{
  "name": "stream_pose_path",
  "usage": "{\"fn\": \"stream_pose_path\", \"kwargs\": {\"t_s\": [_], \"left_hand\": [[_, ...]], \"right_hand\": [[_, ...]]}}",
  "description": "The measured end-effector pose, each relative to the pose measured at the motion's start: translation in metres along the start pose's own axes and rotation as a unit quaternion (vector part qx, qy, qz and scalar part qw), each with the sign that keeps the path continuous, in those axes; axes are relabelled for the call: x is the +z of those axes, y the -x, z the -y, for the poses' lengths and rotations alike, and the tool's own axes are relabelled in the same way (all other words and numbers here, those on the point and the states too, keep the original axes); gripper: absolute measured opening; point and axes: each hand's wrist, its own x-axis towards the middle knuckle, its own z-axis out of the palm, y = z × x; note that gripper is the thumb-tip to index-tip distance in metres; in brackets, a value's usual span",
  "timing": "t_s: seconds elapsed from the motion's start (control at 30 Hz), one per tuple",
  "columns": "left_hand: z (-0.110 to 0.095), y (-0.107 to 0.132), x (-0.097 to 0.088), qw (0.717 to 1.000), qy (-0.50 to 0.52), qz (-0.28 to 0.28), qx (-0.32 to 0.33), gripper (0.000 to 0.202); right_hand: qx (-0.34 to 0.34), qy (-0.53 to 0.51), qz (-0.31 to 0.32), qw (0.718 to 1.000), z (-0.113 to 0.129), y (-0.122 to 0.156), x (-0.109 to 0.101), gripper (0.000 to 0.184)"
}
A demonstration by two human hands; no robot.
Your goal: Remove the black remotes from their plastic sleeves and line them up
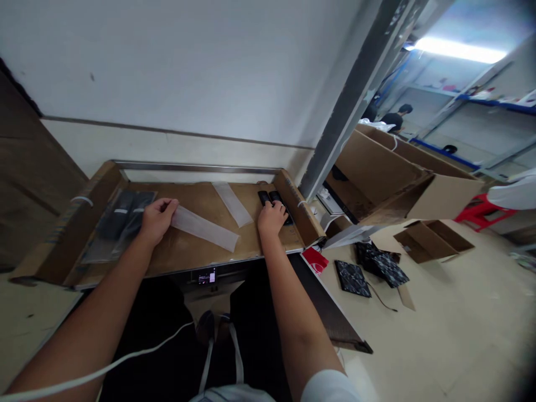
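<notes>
My left hand (158, 219) is closed in a pinch on one end of a long translucent plastic sleeve (206, 229). The sleeve slants down to the right over the cardboard-lined tray (188, 257). My right hand (272, 216) has its fingers curled over a pair of black elongated objects (264, 197) at the tray's right end; their exact kind is hard to make out. A second flat translucent sleeve (233, 204) lies between my hands. Left of my left hand, several dark items in clear bags (121, 220) rest on the tray.
Raised cardboard sides (62, 223) bound the tray. A grey metal post (347, 95) and a large open carton (385, 173) stand to the right. On the floor are a smaller carton (435, 240) and black patterned packages (352, 278). A white cable (142, 353) crosses my left arm.
</notes>
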Motion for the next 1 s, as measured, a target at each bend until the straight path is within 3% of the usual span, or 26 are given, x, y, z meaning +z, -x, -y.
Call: {"fn": "stream_pose_path", "kwargs": {"t_s": [0.23,0.6,1.0], "left_hand": [[-0.010,0.004,0.002,1.000,0.012,-0.003,-0.019,0.026],[-0.003,0.001,0.001,1.000,-0.007,-0.004,-0.011,0.026],[-0.004,0.001,0.000,0.999,-0.036,-0.012,0.017,0.027]], "right_hand": [[0.044,-0.025,-0.065,0.997,-0.003,0.000,0.000,0.025],[0.083,-0.049,-0.063,0.993,-0.006,0.011,-0.002,0.035],[0.037,-0.085,-0.073,0.993,-0.009,0.003,0.007,0.031]]}}
